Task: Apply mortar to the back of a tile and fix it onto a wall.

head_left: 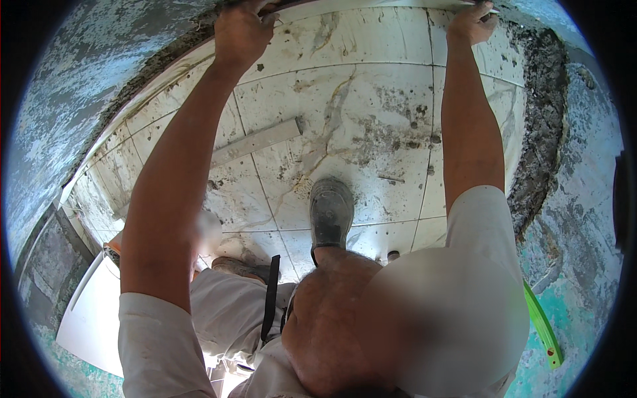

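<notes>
Both of my arms reach far forward over a floor of white marble-look tiles. My left hand point(240, 28) curls its fingers over the far edge of a large white tile point(358, 36) at the top of the view. My right hand point(471, 21) grips the same far edge further right, and something small and thin shows at its fingertips. The tile's face is smeared with grey mortar. My dusty grey shoe point(330, 215) stands on the laid tiles below it, and my bent knee is in front of me.
A narrow cut strip of tile point(255, 142) lies on the floor to the left. A rough grey mortar bed point(544, 119) runs along the right side beside a peeling blue-green wall. A green level point(545, 328) leans at lower right. A white slab point(93, 312) lies at lower left.
</notes>
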`<state>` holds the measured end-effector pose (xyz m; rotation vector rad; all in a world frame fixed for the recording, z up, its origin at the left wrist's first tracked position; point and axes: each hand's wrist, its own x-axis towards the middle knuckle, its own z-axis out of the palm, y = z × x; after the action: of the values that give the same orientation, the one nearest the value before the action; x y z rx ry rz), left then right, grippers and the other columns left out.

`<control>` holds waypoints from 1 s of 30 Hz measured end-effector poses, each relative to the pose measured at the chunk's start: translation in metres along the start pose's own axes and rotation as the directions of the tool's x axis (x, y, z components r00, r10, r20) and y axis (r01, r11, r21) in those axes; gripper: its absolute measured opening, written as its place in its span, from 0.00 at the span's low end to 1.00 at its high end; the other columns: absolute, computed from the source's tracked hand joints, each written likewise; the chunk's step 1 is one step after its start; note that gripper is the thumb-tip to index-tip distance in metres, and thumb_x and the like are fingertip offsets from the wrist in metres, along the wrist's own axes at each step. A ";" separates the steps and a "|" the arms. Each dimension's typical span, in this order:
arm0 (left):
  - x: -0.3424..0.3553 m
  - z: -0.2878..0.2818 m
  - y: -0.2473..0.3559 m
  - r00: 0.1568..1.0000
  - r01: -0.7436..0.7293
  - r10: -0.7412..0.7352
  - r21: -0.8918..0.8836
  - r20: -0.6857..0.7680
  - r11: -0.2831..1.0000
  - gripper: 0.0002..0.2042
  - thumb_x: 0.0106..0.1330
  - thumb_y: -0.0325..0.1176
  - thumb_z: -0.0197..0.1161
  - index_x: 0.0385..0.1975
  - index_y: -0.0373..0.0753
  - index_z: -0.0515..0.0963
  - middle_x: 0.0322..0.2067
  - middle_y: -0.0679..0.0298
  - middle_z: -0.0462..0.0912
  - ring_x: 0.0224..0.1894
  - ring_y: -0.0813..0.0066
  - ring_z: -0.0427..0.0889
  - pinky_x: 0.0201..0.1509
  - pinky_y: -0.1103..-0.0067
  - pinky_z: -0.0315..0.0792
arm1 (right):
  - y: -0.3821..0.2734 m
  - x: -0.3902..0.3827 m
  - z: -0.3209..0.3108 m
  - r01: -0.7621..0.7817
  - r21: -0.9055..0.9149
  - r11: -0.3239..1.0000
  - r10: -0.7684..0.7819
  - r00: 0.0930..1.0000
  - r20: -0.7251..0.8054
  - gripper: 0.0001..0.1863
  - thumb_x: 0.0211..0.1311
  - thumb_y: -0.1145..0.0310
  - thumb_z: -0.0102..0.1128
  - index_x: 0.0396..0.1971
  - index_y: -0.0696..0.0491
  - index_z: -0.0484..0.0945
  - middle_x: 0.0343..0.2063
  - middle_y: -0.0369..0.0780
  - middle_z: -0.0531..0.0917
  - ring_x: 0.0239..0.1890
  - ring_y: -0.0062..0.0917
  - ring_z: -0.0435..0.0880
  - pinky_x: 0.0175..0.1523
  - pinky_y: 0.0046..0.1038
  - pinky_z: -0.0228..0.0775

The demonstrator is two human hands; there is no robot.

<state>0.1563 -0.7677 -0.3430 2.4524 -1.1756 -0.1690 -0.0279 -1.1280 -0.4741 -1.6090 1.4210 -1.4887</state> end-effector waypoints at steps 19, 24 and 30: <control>0.000 0.009 -0.022 0.968 -0.191 0.189 0.005 -0.164 0.982 0.14 0.55 0.33 0.69 0.42 0.43 0.82 0.38 0.59 0.86 0.41 0.63 0.85 0.43 0.75 0.78 | -0.016 -0.012 0.000 0.022 0.239 0.971 -0.036 0.998 0.055 0.35 0.65 0.44 0.53 0.55 0.64 0.71 0.44 0.46 0.80 0.43 0.29 0.77 0.50 0.28 0.69; 0.000 0.010 -0.004 0.990 -0.082 0.076 -0.044 -0.118 0.996 0.13 0.55 0.32 0.69 0.42 0.43 0.82 0.37 0.59 0.86 0.40 0.64 0.86 0.43 0.75 0.78 | 0.004 0.000 0.004 -0.104 0.606 0.788 0.063 0.994 0.089 0.30 0.69 0.50 0.50 0.55 0.64 0.72 0.49 0.48 0.79 0.51 0.32 0.76 0.56 0.28 0.67; -0.002 0.005 -0.010 0.989 -0.106 0.097 -0.085 -0.108 0.991 0.13 0.55 0.28 0.68 0.42 0.40 0.82 0.37 0.58 0.86 0.41 0.66 0.86 0.45 0.76 0.77 | 0.018 -0.011 0.003 0.256 0.094 0.962 -0.254 0.966 -0.038 0.24 0.71 0.59 0.45 0.53 0.66 0.73 0.50 0.50 0.78 0.52 0.36 0.76 0.57 0.29 0.67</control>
<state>0.1609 -0.7624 -0.3520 2.2885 -1.2171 -0.0622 -0.0297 -1.1244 -0.4947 -1.7687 1.1663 -1.7010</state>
